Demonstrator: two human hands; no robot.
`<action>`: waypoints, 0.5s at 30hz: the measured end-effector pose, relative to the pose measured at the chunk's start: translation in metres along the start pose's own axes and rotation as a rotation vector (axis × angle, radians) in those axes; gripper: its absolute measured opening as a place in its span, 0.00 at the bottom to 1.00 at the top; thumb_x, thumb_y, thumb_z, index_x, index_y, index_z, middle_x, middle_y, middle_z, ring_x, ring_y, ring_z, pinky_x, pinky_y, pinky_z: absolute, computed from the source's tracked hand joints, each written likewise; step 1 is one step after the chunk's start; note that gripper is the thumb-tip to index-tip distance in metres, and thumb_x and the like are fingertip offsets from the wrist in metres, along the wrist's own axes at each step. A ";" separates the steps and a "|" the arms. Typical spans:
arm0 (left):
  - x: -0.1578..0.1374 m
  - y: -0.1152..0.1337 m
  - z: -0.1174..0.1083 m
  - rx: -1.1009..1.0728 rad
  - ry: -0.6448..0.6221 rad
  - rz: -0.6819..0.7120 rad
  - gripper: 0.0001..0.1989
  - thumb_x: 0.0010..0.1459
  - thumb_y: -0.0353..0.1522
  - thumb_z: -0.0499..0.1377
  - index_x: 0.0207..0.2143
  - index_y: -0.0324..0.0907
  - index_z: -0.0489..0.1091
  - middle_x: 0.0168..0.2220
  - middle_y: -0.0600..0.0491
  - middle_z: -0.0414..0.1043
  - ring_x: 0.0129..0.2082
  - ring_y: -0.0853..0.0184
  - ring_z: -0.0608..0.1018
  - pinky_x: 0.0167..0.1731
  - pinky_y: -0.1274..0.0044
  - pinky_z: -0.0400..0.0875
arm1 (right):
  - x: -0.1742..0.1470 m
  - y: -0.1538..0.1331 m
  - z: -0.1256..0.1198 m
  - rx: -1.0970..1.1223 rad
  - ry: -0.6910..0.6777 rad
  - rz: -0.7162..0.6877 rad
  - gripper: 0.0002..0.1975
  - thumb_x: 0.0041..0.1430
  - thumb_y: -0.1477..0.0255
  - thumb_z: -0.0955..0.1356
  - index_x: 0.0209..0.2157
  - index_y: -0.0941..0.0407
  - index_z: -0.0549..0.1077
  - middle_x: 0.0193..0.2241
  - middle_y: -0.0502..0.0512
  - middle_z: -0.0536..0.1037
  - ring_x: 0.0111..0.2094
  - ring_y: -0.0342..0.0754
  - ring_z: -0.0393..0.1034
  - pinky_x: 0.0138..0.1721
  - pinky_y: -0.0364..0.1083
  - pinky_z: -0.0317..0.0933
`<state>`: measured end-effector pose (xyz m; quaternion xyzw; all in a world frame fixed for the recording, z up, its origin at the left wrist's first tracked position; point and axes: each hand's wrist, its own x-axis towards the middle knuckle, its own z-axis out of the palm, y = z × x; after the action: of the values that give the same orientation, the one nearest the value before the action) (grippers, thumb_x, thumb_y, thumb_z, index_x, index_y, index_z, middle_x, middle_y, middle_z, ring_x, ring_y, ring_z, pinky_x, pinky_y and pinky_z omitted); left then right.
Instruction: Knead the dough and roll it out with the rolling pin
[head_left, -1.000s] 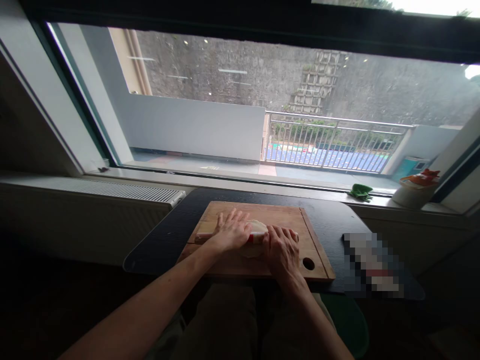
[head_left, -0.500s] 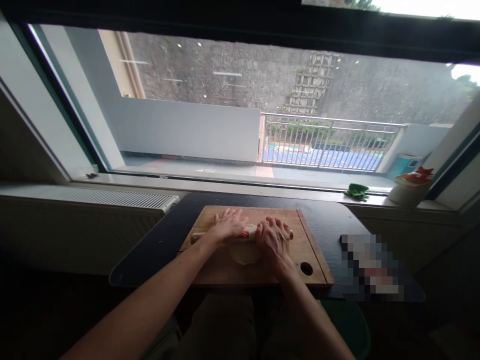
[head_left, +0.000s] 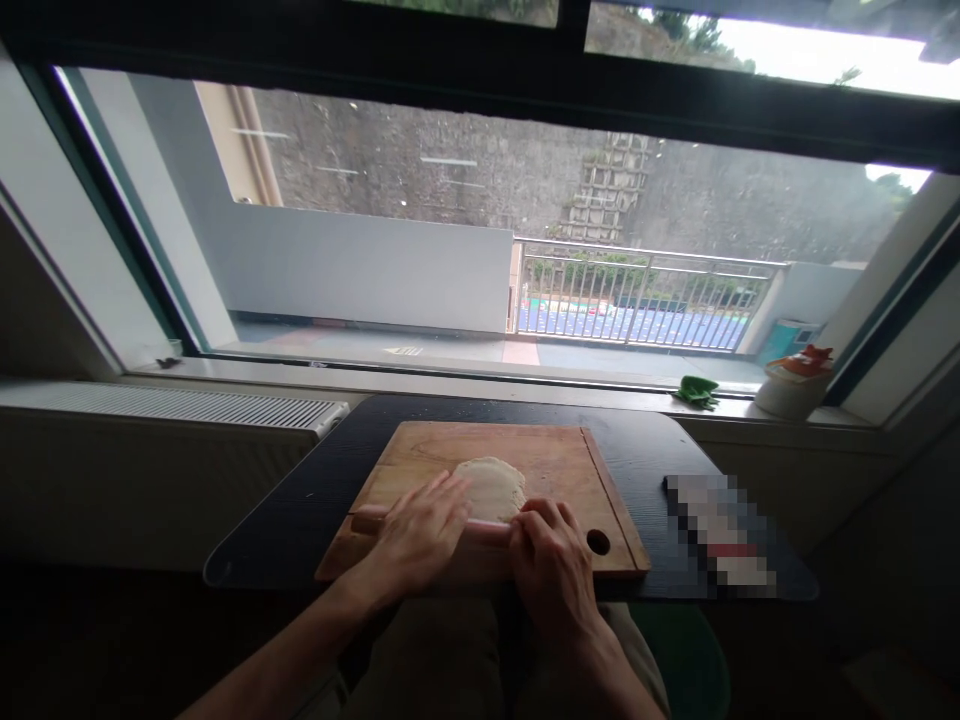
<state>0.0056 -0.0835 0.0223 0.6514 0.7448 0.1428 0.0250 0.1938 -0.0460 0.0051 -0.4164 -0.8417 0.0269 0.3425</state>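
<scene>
A wooden rolling pin (head_left: 489, 532) lies crosswise near the front of the wooden cutting board (head_left: 420, 440). Just beyond it, a flat, roughly round sheet of dough (head_left: 491, 488) shows an uneven edge. My left hand (head_left: 427, 520) rests on the left part of the pin, its fingers stretched forward and lying flat, the tips close to the dough. On the right, my right hand (head_left: 555, 550) curls its fingers over the pin, whose right end is hidden under it.
The board lies on a dark table (head_left: 292, 530). A pixelated item (head_left: 720, 535) is on its right side. Along the windowsill are a green object (head_left: 697, 392) and a pale container (head_left: 793, 395) with an orange top. A radiator (head_left: 172, 410) stands at the left.
Both hands and the rolling pin have come back toward me, from the dough's far part to its near side. More of the dough is uncovered. The view has tilted slightly upward.
</scene>
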 end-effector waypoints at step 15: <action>0.022 0.001 0.015 0.082 -0.103 -0.039 0.28 0.63 0.44 0.36 0.62 0.45 0.49 0.64 0.48 0.46 0.64 0.60 0.49 0.59 0.57 0.45 | 0.037 -0.001 0.022 -0.110 -0.191 0.019 0.26 0.60 0.56 0.57 0.55 0.54 0.61 0.58 0.60 0.59 0.60 0.55 0.47 0.56 0.53 0.47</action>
<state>0.0063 -0.0591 0.0111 0.6439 0.7601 0.0779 0.0396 0.1647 -0.0147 0.0090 -0.4382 -0.8667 0.0232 0.2372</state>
